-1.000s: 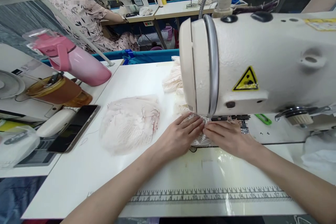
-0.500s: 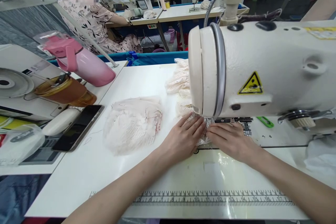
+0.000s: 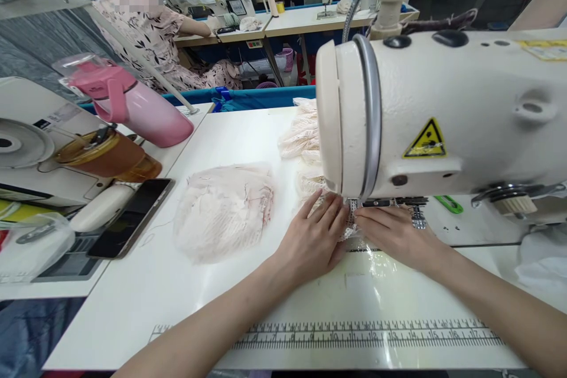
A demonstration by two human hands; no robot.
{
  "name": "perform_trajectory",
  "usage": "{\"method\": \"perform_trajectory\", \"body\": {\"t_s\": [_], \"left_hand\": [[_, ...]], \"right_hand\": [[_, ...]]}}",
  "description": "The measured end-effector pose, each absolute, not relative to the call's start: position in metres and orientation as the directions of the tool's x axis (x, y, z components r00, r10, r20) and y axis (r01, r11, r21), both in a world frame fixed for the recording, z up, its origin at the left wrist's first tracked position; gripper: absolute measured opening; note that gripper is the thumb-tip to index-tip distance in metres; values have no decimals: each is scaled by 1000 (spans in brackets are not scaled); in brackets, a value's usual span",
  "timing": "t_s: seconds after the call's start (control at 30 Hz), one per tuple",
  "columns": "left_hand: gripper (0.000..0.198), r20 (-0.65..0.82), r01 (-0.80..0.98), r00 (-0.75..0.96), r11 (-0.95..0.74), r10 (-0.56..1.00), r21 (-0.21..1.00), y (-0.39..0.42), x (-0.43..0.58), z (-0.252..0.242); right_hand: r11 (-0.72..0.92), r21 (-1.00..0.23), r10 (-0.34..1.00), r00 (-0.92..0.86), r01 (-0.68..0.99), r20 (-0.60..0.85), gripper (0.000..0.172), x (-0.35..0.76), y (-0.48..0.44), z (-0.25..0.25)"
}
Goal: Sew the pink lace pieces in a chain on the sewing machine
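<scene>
A cream sewing machine (image 3: 443, 112) fills the right half of the view. Under its head lies a strip of white lace (image 3: 349, 227). My left hand (image 3: 312, 239) rests flat on the lace just left of the needle, fingers stretched toward the machine. My right hand (image 3: 394, 233) lies flat on the lace just right of it, below the presser foot (image 3: 414, 215). The fingertips of both hands nearly touch. More lace (image 3: 303, 136) trails behind the machine head.
A pile of pale pink lace pieces (image 3: 225, 209) lies left of my hands. A phone (image 3: 130, 218), a pink bottle (image 3: 133, 109) and an amber cup (image 3: 101, 156) sit on the left. A ruler strip (image 3: 367, 336) runs along the table's front edge. Another person sews at the back.
Both hands have stayed pressed on the lace at the needle, with the left fingers shifting slightly forward. The view has drifted a little to the left.
</scene>
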State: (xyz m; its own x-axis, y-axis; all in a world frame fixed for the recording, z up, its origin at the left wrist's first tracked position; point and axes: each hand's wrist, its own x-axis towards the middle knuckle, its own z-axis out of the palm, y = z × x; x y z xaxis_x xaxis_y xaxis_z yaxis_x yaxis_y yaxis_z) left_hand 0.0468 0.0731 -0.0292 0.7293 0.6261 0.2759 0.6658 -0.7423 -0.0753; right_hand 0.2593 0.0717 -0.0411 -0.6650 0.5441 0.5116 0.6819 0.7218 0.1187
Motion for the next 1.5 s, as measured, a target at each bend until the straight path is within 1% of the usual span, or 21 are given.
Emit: {"method": "perform_trajectory", "body": {"t_s": [0.07, 0.2, 0.33, 0.4, 0.47, 0.67, 0.77, 0.83, 0.9, 1.0, 1.1, 1.17, 1.23, 1.33, 1.5], "left_hand": [[41, 288, 667, 726, -741, 625, -75, 73, 48, -30], [42, 302, 668, 722, -741, 623, -71, 72, 49, -30], [41, 309, 670, 720, -739, 622, -74, 71, 49, -29], [40, 316, 674, 715, -736, 624, -73, 71, 49, -29], [40, 321, 678, 710, -732, 626, -71, 72, 49, -29], [36, 328, 686, 698, -725, 637, -52, 76, 50, -29], [36, 336, 690, 693, -721, 638, -55, 78, 50, -29], [34, 358, 678, 701, -732, 617, -67, 78, 49, -30], [29, 399, 637, 728, -765, 558, -91, 78, 48, -31], [26, 423, 562, 777, -817, 467, -129, 79, 46, -30], [26, 412, 555, 785, -821, 463, -133, 81, 45, -27], [28, 415, 565, 776, -815, 475, -125, 82, 44, -26], [27, 414, 570, 772, -814, 482, -115, 84, 43, -26], [24, 400, 570, 773, -815, 492, -100, 85, 41, -27], [25, 398, 589, 757, -805, 519, -71, 86, 41, -28]], "right_hand": [[726, 148, 517, -676, 671, 525, 17, 260, 74, -40], [722, 131, 539, -671, 679, 510, 20, 262, 76, -36], [662, 210, 558, -661, 719, 502, 18, 261, 74, -31], [645, 231, 571, -660, 728, 488, 17, 260, 73, -29], [634, 229, 584, -651, 739, 485, 15, 260, 73, -28], [652, 201, 542, -634, 731, 551, 15, 262, 79, -31], [645, 211, 535, -631, 735, 561, 15, 263, 80, -35], [637, 215, 547, -631, 740, 551, 16, 263, 81, -40], [640, 205, 550, -628, 741, 551, 18, 263, 81, -46], [655, 239, 508, -653, 716, 562, 22, 265, 80, -54], [676, 282, 509, -708, 681, 490, 25, 266, 78, -54], [688, 277, 529, -725, 671, 442, 28, 265, 77, -51], [710, 255, 523, -734, 656, 432, 31, 265, 76, -49], [731, 219, 517, -733, 647, 441, 31, 262, 75, -48], [733, 184, 526, -717, 655, 458, 28, 259, 74, -50]]}}
